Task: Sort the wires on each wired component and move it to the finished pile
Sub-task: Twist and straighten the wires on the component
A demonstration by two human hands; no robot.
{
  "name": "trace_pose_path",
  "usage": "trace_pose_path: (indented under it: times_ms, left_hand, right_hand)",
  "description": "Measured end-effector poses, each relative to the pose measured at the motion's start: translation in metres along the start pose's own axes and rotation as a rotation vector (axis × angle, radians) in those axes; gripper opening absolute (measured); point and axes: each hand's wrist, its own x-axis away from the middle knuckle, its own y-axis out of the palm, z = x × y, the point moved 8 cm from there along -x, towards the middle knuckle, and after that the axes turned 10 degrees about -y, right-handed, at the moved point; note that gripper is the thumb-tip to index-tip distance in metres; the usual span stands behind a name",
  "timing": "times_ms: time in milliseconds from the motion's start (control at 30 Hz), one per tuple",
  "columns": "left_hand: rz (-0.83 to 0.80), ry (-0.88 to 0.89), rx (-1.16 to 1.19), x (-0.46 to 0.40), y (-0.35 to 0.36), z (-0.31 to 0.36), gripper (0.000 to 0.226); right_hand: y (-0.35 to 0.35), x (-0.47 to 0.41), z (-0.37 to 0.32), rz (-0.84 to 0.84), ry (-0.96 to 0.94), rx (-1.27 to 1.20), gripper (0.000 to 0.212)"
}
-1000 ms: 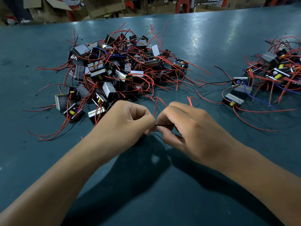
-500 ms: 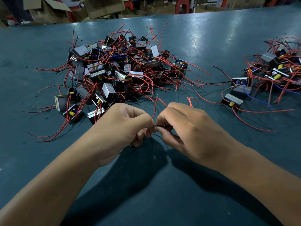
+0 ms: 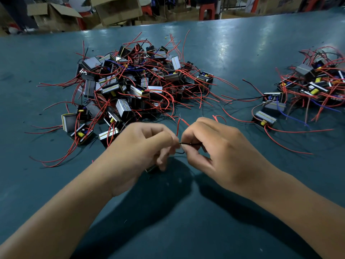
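My left hand (image 3: 141,146) is curled around a small wired component (image 3: 150,168), of which only a dark corner shows under the fingers. My right hand (image 3: 214,148) pinches that component's thin black wire (image 3: 188,144), stretched between the two hands. Red wires (image 3: 179,124) from the same piece stick up between my hands. A big tangled pile of components with red wires (image 3: 134,86) lies just beyond my hands, left of centre. A smaller pile (image 3: 315,83) sits at the far right of the table.
The green table (image 3: 233,53) carries both piles. Two loose components (image 3: 265,119) lie at the near edge of the right pile, with red wires trailing toward me. Cardboard boxes (image 3: 54,15) and red stools (image 3: 207,12) stand beyond the table's far edge.
My left hand's lower fingers have loosened, so a corner of the held component now shows beneath them. My right hand still pinches the black wire, and the piles lie as before.
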Motion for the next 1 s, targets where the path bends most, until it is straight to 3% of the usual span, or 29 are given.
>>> trace_pose_path:
  times_ms: [133, 267, 433, 767, 1000]
  left_hand:
    - [0.173, 0.516, -0.557, 0.019, -0.006, 0.039, 0.008]
    - [0.211, 0.726, -0.818, 0.028, 0.004, 0.046, 0.007]
    - [0.197, 0.803, -0.905, 0.028, 0.006, 0.046, 0.006]
    - [0.135, 0.796, -0.855, 0.021, 0.004, 0.042, 0.005]
    - [0.134, 0.871, -0.903, 0.026, 0.005, 0.042, 0.017]
  right_hand:
    - [0.0, 0.002, 0.009, 0.016, 0.091, -0.088, 0.003]
    - [0.0, 0.003, 0.013, 0.021, 0.132, -0.141, 0.003]
    - [0.001, 0.003, 0.012, 0.03, 0.13, -0.154, 0.003]
    - [0.001, 0.003, 0.01, 0.027, 0.101, -0.158, 0.006]
    - [0.003, 0.005, 0.012, 0.009, 0.136, -0.235, 0.007]
